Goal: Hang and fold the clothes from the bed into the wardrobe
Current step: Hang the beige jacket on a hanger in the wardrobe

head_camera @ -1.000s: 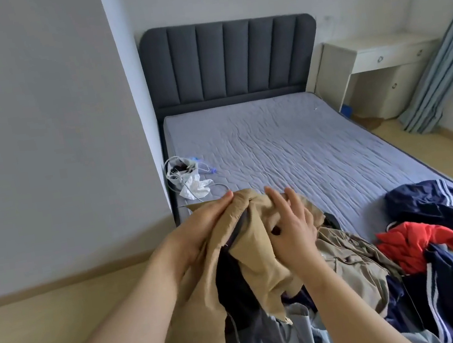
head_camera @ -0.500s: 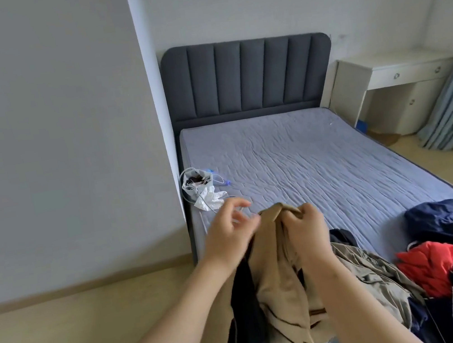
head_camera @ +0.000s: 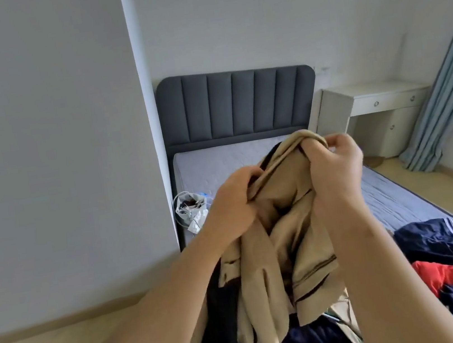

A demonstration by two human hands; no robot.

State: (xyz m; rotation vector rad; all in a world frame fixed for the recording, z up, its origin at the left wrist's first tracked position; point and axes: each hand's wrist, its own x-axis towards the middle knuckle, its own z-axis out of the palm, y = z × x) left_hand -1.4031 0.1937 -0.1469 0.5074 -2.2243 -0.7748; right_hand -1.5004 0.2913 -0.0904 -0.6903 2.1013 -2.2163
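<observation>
- Left hand (head_camera: 231, 200) was clenched on the tan jacket (head_camera: 285, 239), fist bunching the fabric at one shoulder edge.
- Right hand (head_camera: 334, 173) gripped the collar end, raised a little higher than the left.
- Jacket hung between and below both hands, lifted clear of the bed (head_camera: 399, 198).
- Below the right wrist lay a navy striped garment (head_camera: 447, 244) and a red garment (head_camera: 446, 276).
- Beyond the left hand sat a pale bag (head_camera: 189, 209), possibly plastic.
</observation>
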